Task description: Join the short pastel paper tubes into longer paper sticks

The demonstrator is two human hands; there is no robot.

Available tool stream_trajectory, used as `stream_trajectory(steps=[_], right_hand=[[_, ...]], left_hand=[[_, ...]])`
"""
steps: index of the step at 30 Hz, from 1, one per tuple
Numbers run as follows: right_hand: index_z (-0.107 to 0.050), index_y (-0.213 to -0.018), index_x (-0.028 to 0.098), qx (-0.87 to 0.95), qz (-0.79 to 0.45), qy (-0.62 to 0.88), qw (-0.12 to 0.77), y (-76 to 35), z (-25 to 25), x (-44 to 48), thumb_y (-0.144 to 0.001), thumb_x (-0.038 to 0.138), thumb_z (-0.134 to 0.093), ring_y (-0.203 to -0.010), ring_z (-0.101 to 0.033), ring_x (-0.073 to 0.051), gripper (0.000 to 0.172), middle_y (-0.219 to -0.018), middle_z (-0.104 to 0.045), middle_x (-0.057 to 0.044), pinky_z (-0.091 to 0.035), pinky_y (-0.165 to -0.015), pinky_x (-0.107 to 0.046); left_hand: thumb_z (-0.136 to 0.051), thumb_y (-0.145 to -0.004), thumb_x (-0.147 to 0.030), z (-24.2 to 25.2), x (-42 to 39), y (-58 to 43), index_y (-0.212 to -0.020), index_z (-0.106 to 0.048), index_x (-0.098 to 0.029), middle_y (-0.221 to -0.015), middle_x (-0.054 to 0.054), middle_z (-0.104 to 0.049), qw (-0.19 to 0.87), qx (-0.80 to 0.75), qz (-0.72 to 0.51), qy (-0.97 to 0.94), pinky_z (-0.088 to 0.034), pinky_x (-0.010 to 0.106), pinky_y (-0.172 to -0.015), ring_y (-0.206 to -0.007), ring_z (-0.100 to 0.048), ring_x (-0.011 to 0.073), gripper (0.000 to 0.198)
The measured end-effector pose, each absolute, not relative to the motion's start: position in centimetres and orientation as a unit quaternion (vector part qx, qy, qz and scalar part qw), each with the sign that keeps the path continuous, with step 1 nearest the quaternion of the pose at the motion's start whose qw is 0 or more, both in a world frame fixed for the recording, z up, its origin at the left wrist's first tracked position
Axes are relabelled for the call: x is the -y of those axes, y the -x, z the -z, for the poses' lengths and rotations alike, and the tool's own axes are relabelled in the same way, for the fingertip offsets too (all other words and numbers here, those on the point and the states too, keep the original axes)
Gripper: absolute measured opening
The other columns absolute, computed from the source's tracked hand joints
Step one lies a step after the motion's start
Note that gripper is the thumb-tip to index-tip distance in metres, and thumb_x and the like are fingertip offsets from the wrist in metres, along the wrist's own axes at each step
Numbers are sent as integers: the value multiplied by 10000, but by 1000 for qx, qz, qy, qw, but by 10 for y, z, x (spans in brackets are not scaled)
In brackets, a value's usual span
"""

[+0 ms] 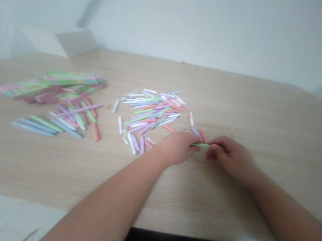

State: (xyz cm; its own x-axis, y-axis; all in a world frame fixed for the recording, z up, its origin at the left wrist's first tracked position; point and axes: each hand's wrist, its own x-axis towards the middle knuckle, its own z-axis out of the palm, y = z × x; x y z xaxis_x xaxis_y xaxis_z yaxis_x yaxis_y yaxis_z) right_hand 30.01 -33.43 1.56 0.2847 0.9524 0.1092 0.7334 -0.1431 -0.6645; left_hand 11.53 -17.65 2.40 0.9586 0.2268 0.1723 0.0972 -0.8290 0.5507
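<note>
My left hand (178,147) and my right hand (228,153) meet over the wooden table (229,96), both closed on the two ends of a short green pen part (201,145). A purple piece (196,132) and a red piece (203,135) stick up from behind my left hand's fingers; whether that hand holds them I cannot tell. Just beyond my hands lies a loose pile of several small pen parts (152,112) in white, purple, green and red.
Several whole pastel pens (59,122) lie in a row at the left. Behind them are flat coloured cardboard boxes (52,86). A white box (64,41) stands at the far left against the white wall. A small red bit (183,62) lies far back.
</note>
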Motion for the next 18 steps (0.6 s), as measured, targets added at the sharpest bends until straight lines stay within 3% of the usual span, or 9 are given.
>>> stream_trajectory(steps=[3,6,10,14,16,18], right_hand=[[-540,-1194,240,620,-109,714,308,-305,-13,336,-988,405,-550,-760,-684,-195,264,-940,-709,-52,-565,-681,-327],[-535,-1126,239,646,-49,704,291,-311,-12,337,-944,390,-607,-791,-664,-210,247,-997,-676,-75,-558,-677,-332],[-628,-983,246,647,-74,718,247,-316,-17,336,-964,412,-550,-731,-674,-231,185,-836,-705,-54,-543,-624,-343],[-632,-778,257,618,-101,753,203,-318,-18,333,-1006,489,-448,-561,-651,-223,374,-618,-670,-25,-509,-522,-346],[-634,-812,260,614,-105,747,231,-319,-14,332,-1001,509,-452,-594,-679,-231,361,-677,-701,-36,-533,-529,-349],[-628,-987,264,603,-94,733,302,-321,-9,331,-937,532,-569,-717,-726,-253,279,-865,-745,-62,-583,-576,-354]], left_hand=[[-492,-984,-350,-23,176,-116,-1201,-684,-245,-1164,58,-730,274,-98,-110,-951,-514,333,-887,-1074,-665,233,309],[-482,-983,-345,-22,175,-117,-1161,-698,-234,-1124,58,-739,276,-94,-101,-951,-514,332,-859,-1043,-675,234,301],[-484,-980,-365,-19,172,-118,-1145,-696,-243,-1081,39,-737,292,-75,-102,-948,-508,315,-829,-1000,-676,216,295],[-485,-978,-370,-17,171,-119,-1140,-694,-233,-1098,50,-727,290,-64,-109,-949,-500,315,-837,-1022,-664,220,297],[-481,-980,-374,-17,171,-119,-1152,-689,-229,-1121,57,-723,292,-63,-108,-948,-495,320,-843,-1028,-660,221,307],[-480,-979,-366,-18,171,-118,-1165,-684,-229,-1137,54,-722,296,-67,-107,-947,-491,320,-849,-1024,-661,216,308]])
